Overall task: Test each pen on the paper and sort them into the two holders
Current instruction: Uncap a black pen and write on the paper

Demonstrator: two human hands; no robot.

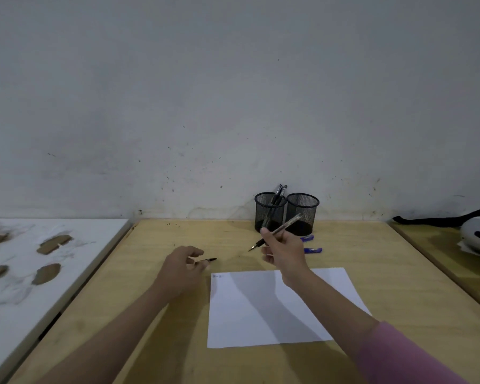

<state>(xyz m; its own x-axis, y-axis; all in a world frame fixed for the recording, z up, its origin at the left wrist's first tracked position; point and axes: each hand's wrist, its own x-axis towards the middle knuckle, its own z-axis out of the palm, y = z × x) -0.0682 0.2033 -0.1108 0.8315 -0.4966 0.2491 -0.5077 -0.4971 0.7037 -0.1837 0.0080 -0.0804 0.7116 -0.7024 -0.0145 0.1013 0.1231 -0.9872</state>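
Note:
My right hand holds an uncapped pen above the table, tip pointing down-left toward the wood. My left hand pinches a small black pen cap just left of the white paper. The paper lies flat and carries small scribbles in its top-left corner. Two black mesh holders stand at the wall: the left holder contains two pens, the right holder looks empty. Two blue-capped pens lie right of my right hand, partly hidden by it.
A white board with brown pieces on it adjoins the wooden table on the left. At the right edge sits a white device with a black strap on another table.

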